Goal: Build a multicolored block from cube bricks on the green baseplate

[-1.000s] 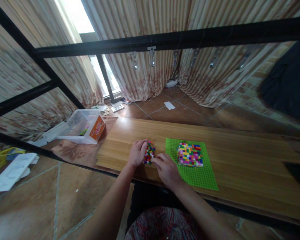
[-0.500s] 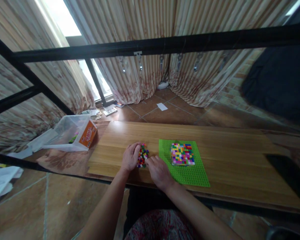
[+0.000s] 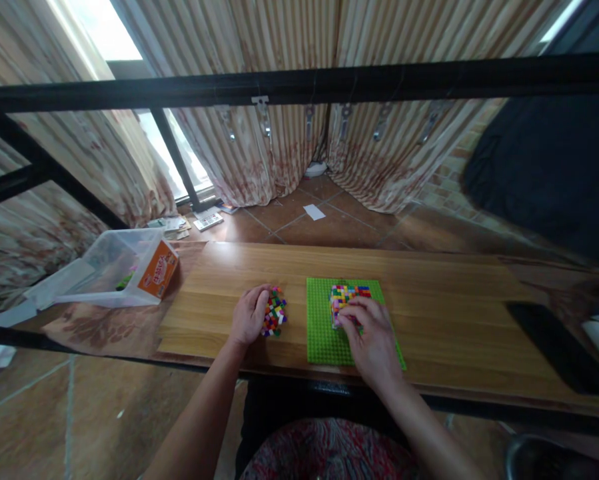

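Through the head camera I log the right hand [image 3: 374,340] pinched above the boxy multicoloured plastic-brick block [image 3: 338,300]; whether it grips a brick, I cannot tell. The block lies directly beneath the fingertips, long axis obscured, on the green studded plastic baseplate [image 3: 324,347]. Left hand [image 3: 249,317], grip unclear, is nearer the small loose multicoloured plastic bricks [image 3: 275,313], left of the baseplate.

The right hand [image 3: 375,337] is hiding the near right part of the stack [image 3: 346,294] (whether it is pinching a brick, the view is not telling). The left hand [image 3: 250,313] is covering the left fringe of the loose bricks [image 3: 276,312]. The label [image 3: 158,269] is carrying print too small to read. A dark vessel [image 3: 544,459] is running off the bottom edge, the dark cloth [image 3: 539,180] off the right, the curtains [image 3: 289,40] off the top.
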`<state>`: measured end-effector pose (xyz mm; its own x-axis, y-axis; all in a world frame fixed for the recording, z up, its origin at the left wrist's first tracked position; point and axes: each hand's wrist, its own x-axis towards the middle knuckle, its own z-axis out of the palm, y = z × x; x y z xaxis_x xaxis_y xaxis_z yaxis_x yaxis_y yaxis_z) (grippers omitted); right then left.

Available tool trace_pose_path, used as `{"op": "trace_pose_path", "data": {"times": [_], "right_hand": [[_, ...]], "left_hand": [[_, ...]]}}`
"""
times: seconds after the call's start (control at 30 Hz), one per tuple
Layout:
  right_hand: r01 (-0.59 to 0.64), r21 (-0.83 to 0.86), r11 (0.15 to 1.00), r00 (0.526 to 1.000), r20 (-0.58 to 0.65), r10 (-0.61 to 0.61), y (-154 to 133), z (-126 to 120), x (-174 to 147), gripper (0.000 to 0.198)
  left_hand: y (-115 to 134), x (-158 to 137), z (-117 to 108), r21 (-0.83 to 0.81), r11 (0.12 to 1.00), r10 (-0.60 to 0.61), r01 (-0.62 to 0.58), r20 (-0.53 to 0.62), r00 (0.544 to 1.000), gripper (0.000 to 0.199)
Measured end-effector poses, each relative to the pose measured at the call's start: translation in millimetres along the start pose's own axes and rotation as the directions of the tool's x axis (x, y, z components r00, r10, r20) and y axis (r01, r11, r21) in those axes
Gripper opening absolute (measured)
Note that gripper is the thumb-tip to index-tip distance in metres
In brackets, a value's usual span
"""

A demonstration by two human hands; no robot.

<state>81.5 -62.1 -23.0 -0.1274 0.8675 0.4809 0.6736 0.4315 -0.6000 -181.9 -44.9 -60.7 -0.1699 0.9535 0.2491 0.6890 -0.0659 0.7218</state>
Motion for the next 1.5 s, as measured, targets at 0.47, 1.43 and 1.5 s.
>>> {"op": "trace_pose_path", "data": {"times": [0.47, 1.43, 1.5], "right_hand": [[-0.093, -0.009, 0.996, 0.996, -0.013, 0.093, 25.3, 8.2, 8.8, 0.021], [-0.101, 0.141, 0.985, 0.988, -0.102, 0.116, 27.6, 1.3, 5.8, 0.017], [-0.095, 0.137, 0.986, 0.98, -0.159, 0.116, 23.4, -3.0, 3.0, 0.017]], "left_hand": [[2.7, 0.2, -1.4, 0.003, 1.0, -0.007, 0.007, 0.014, 1.0, 0.043], [3.8, 0.5, -1.8, 0.011, 1.0, 0.005, -0.005, 0.009, 1.0, 0.042], [4.1, 0.4, -1.7, 0.012, 1.0, 0.001, -0.001, 0.004, 1.0, 0.041]]}}
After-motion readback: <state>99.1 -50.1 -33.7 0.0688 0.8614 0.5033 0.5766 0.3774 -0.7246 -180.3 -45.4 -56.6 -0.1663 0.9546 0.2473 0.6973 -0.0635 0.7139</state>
